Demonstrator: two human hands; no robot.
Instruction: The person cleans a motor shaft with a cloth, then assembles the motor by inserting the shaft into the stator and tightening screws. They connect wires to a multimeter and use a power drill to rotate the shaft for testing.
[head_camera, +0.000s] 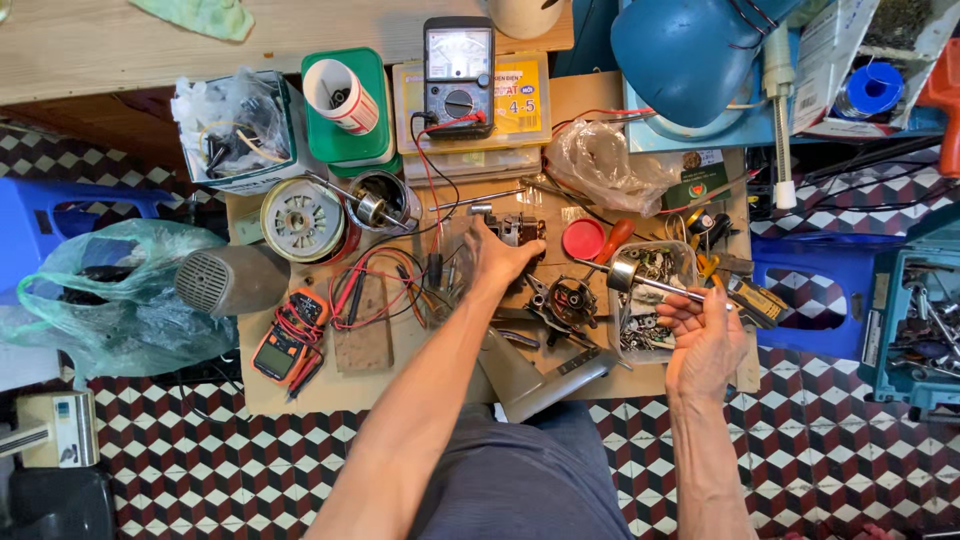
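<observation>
The right hand (706, 338) is raised palm-up over the right part of the board, its fingers curled around a thin metal shaft (660, 288) that carries a short cylindrical metal piece (622, 274) at its far end. The shaft lies slanted above a clear plastic tray (688, 258) of screws and small hardware. The left hand (500, 255) reaches forward to the centre of the board, with its fingers closed over a small motor part (518, 229); how firmly it grips cannot be told. Just in front of the person, between the two hands, lies a dark round motor frame (570, 298). A red round lid (583, 239) and a red-handled screwdriver (614, 240) lie just beside the tray. To the left of the left hand run red and black test leads (380, 290), which reach an orange digital multimeter (284, 338) at the board's left edge. Behind them stand a wound stator (303, 219) and a rotor with a shaft (383, 203). An analogue multimeter (458, 75) rests on a yellow compartment box (525, 100) at the far side, next to a green box (345, 125). All this lies on a brown board (340, 385) set over a chequered tiled floor (200, 470). A blue desk lamp (690, 55) stands at the upper right.
</observation>
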